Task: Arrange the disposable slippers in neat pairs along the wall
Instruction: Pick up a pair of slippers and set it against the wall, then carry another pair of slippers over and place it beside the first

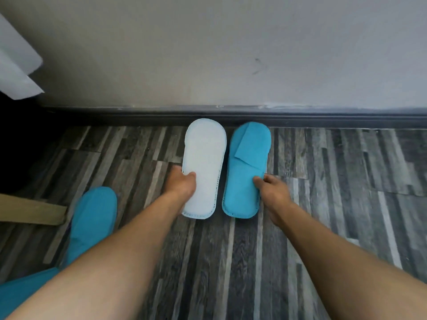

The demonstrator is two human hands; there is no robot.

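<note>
Blue and white made an odd couple at the skirting board (323, 116) when I looked down: the blue slipper (246, 172) lay right way up, its strap showing, and just beside it on the left lay the white-faced slipper (203, 167), turned sole-up as far as I could judge. Both had their long axes square to the wall (208, 54), toes at the skirting and heels towards me, with a narrow gap between them on the striped floor (323, 181).

My left hand (182, 185) was pinching the left edge of the white-faced slipper near its heel, thumb on top. My right hand (270, 188) was closed on the right edge of the blue slipper in the same way.

Since each hand already sat on the outer flank of its own slipper, I judged the next move turned on the white one: it wanted rolling over about its long axis, and the left hand was the one placed for that.

Two more blue slippers waited well apart at lower left, one (94, 218) angled across the boards, the other (27, 289) half hidden under my forearm.
</note>
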